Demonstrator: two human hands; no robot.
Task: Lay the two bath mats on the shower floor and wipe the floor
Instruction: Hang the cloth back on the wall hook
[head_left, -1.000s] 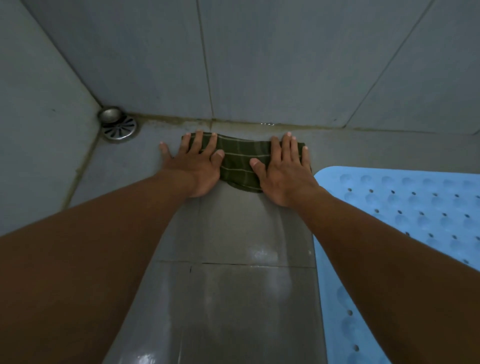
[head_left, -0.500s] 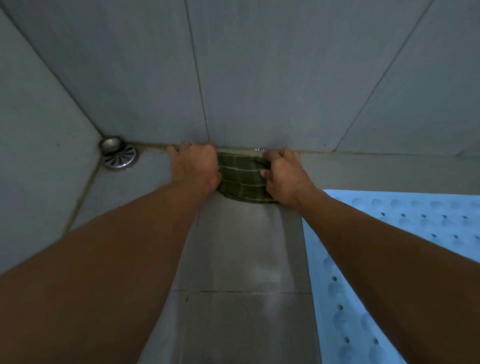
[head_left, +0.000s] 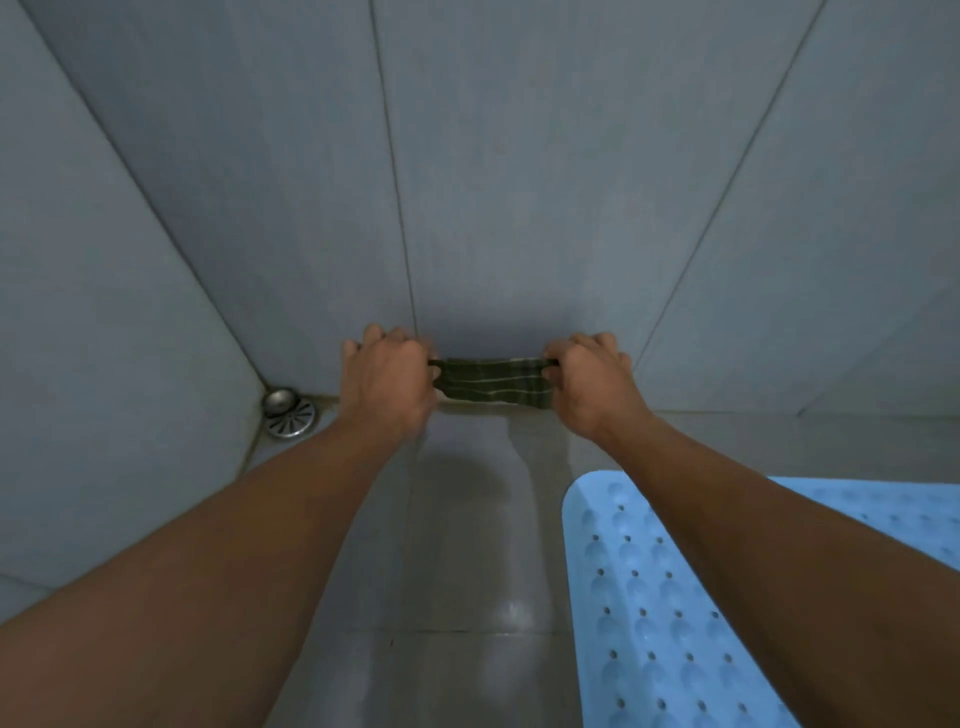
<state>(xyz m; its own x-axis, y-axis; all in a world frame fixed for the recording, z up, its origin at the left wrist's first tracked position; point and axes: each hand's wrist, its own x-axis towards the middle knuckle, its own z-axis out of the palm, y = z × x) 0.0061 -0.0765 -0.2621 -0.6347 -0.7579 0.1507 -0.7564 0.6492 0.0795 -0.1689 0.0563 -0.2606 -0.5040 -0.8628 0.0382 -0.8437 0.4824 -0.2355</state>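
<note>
Grey tiled shower floor (head_left: 467, 545) w/ drain (head_left: 289, 413) at left corner: your left hand (head_left: 387, 382) & right hand (head_left: 587, 387), both fisted on the green cloth (head_left: 491, 387) ends at the back wall, blue mat (head_left: 675, 597) near right—keep it taut, press flat, pull toward you.

Woven checked cloth (head_left: 491, 383); glossy wet floor tiles (head_left: 467, 545); dimpled, perforated plastic mat (head_left: 654, 613); shiny metal drain (head_left: 288, 413); matt wall tiles (head_left: 519, 182).
</note>
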